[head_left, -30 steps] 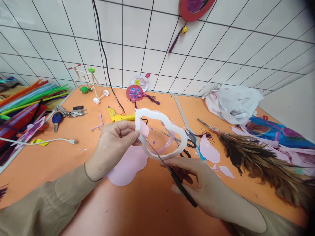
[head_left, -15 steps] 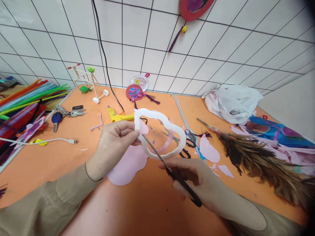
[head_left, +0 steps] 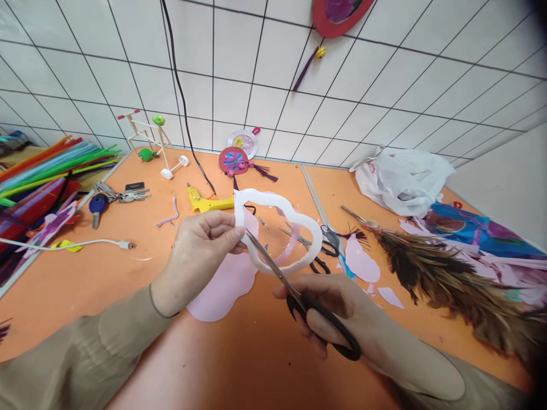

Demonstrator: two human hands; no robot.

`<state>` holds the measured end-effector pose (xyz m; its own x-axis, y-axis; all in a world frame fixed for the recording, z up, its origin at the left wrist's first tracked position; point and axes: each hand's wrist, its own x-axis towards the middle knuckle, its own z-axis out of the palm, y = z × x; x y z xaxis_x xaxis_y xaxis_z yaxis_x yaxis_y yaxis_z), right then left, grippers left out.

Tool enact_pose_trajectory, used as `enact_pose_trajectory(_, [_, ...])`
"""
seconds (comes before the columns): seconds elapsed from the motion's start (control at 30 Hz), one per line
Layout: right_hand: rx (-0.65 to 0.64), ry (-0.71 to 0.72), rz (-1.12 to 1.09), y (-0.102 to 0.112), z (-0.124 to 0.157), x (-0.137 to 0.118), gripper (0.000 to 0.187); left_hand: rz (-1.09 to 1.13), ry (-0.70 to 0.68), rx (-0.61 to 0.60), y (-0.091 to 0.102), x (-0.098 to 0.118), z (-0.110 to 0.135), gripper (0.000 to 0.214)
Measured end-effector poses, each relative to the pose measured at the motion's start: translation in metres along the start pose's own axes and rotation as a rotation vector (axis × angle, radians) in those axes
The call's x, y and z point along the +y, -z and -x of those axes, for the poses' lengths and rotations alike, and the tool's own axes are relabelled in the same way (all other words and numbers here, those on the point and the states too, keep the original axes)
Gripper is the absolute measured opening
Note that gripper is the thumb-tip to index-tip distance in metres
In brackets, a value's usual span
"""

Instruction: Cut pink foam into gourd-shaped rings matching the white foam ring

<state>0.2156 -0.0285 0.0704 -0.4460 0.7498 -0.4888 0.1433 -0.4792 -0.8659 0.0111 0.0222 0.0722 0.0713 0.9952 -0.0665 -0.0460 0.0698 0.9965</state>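
Pinched between the thumb and fingers of my left hand point(head_left: 205, 242) is a white wavy-edged frame point(head_left: 314, 233), a cut-out ring with an open middle, held above the table. My right hand point(head_left: 333, 307) grips black-handled scissors point(head_left: 277, 270), their blades pointing up and left to the frame's inner lower edge near my left fingertips. Below the frame lies a pink wavy paper shape point(head_left: 222, 290), partly covered by my left hand. A second pair of scissors point(head_left: 322, 256) rests on the table behind the frame's right side.
A yellow glue gun point(head_left: 205, 202) lies behind my left hand. Keys point(head_left: 128, 195), a white cable point(head_left: 94, 243) and coloured pipe cleaners point(head_left: 64, 162) are at left. A brown feather bundle point(head_left: 427, 267), pink scraps point(head_left: 361, 259) and a white plastic bag point(head_left: 404, 179) occupy the right.
The scissors' handles have spread apart in my right hand, and that hand has turned slightly. My left hand and the white frame have barely shifted.
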Motion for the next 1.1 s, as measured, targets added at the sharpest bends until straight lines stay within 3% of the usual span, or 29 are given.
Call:
enact_pose_trajectory(0.27, [-0.015, 0.062, -0.042, -0.015, -0.002, 0.007, 0.050, 0.023, -0.003, 0.048, -0.002, 0.000, 0.001, 0.007])
enact_pose_trajectory(0.5, [0.015, 0.095, -0.026, -0.015, -0.003, 0.009, 0.043, 0.016, -0.006, 0.034, -0.001, 0.001, 0.002, 0.007])
enact_pose_trajectory(0.77, [-0.006, 0.037, -0.030, -0.010, 0.000, 0.004, 0.050, -0.018, -0.046, 0.029, -0.002, -0.001, 0.002, 0.007])
enact_pose_trajectory(1.1, [0.023, -0.006, -0.114, -0.022, 0.004, -0.002, 0.056, -0.064, -0.080, 0.127, -0.006, -0.002, 0.006, 0.010])
